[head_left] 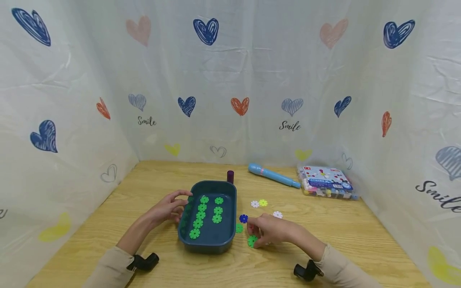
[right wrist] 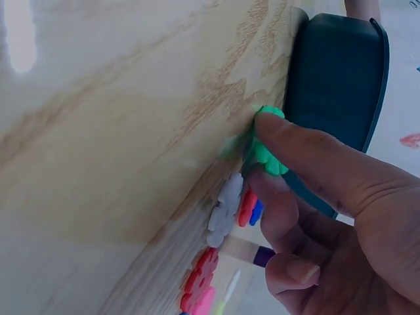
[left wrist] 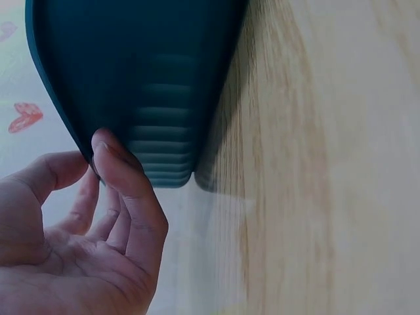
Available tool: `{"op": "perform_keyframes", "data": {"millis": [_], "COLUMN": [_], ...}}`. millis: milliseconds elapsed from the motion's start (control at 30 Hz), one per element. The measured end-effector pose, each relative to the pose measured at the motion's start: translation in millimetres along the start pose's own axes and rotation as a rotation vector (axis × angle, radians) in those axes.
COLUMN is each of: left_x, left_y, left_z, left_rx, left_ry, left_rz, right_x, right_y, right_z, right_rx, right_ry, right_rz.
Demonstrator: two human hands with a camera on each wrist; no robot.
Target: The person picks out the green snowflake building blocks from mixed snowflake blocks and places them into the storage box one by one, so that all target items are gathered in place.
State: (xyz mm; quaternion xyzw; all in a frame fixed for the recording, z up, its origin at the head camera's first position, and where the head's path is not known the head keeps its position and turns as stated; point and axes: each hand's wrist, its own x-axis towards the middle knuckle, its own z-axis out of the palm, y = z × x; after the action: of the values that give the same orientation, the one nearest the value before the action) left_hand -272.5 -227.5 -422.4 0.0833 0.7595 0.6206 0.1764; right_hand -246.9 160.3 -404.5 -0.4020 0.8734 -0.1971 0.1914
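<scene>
A dark blue-green tray (head_left: pixel 209 249) stands on the table, with several green snowflake discs (head_left: pixel 200 215) in two rows on its floor. At its left side, my left hand (head_left: pixel 167 209) pinches the rim between thumb and finger, as the left wrist view shows on the tray wall (left wrist: pixel 164 131). My right hand (head_left: pixel 271 229), just right of the tray, pinches a green snowflake disc (right wrist: pixel 268 154) by its edge between thumb and index finger, close to the tabletop. Another green disc (head_left: pixel 239 228) lies against the tray's right side, near a blue disc (head_left: pixel 243 218).
White (head_left: pixel 255 204) and yellow discs (head_left: pixel 263 203) lie beyond my right hand, with red discs (right wrist: pixel 200 279) partly hidden beside it. A dark purple cylinder (head_left: pixel 230 176) stands behind the tray. Farther back are a light-blue stick (head_left: pixel 274 176) and a clear box of beads (head_left: pixel 327 183).
</scene>
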Motion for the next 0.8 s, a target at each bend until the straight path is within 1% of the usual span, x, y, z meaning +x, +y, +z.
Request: {"op": "perform_keyframes", "data": {"millis": [267, 433, 500, 700, 800], "left_x": [-1.1, 1.4, 1.6, -0.5, -2.3], "left_y": [-0.4, 2.4, 2.8, 0.6, 0.4], "left_z": [0.8, 0.2, 0.2, 1.3, 0.9], "left_rx": [-0.001, -0.006, -0.005, 0.001, 0.0], "left_ry": [0.0, 0.002, -0.001, -0.005, -0.004], "left_rz": [0.005, 0.002, 0.004, -0.003, 0.0], "right_x": [-6, -7, -8, -6, -3], "right_y": [-2, 1, 2, 2, 0], "right_z": [-5.9, -12.2, -14.8, -19.9, -24.4], "right_rx": [-0.042, -0.109, -0.119, -0.099, -0.101], "right_ry": [0.03, 0.072, 0.086, 0.131, 0.139], "right_rz": [-0.054, -0.116, -0.139, -0.156, -0.143]}}
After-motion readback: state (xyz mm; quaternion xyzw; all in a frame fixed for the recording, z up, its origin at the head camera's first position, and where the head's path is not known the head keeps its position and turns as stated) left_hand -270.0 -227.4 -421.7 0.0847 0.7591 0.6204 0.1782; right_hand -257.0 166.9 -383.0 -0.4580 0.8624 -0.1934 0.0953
